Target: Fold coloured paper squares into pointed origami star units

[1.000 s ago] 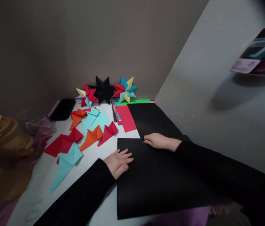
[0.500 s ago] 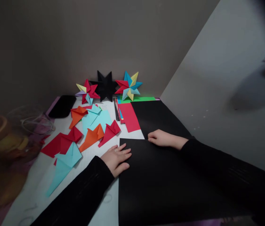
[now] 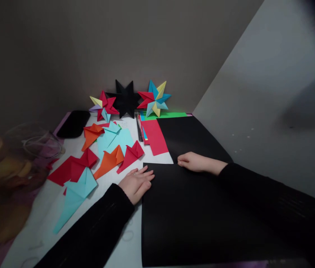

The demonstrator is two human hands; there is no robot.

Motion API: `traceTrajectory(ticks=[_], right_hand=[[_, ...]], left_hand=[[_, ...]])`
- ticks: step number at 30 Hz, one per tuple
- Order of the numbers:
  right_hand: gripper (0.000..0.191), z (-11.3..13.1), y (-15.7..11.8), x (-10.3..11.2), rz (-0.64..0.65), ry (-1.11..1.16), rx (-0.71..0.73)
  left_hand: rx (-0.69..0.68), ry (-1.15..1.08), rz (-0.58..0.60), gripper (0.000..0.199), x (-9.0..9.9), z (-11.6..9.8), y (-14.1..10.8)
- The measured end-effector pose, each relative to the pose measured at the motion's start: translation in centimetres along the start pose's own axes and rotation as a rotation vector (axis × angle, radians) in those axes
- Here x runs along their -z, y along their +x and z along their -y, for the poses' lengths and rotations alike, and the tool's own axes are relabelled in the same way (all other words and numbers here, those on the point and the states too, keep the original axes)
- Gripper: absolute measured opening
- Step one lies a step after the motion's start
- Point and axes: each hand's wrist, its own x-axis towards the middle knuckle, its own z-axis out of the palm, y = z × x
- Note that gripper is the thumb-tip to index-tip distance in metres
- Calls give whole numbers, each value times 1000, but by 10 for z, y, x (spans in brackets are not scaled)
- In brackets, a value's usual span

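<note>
A large sheet of black paper (image 3: 202, 219) lies in front of me. My left hand (image 3: 137, 183) rests palm down across its upper left corner, fingers stretched out. At the sheet's far edge is my right hand (image 3: 189, 162), its fingers curled closed on that edge; the fingertips are partly hidden. Beyond it lies a second black sheet (image 3: 193, 136). To the left of my left hand are folded paper pieces: a light blue piece (image 3: 76, 191), a dark red piece (image 3: 73, 169), an orange piece (image 3: 109, 162) and a red piece (image 3: 131, 156).
Against the wall stand a black paper star (image 3: 125, 98) and two multicoloured stars (image 3: 104, 107) (image 3: 154, 98). A red sheet (image 3: 156, 137) lies by some pens (image 3: 138, 126). A black phone (image 3: 73, 124) is at the back left. Blurred objects (image 3: 0, 160) fill the left edge.
The left hand's thumb and fingers have drawn slightly closer together and the hand has shifted a little left. The right hand stays at the paper's edge; the view has shifted slightly.
</note>
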Motion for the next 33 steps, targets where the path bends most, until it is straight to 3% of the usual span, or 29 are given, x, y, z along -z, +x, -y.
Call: traceTrajectory(ticks=[21,25,30,33], right_hand=[[25,-4,0,-8,-27,20,-84],[26,-2,1,-9,-48,26,-90],[24,-11,-11,8,-68,-64,-74],[35,-33,-44,29,-184,-208,-100]], left_hand=[[-41,75,43,43,-3,5,3],[-19,99,104,44,-1,4,7],[35,189,178,51,8,-5,10],[45,225,221,61,11,-9,11]])
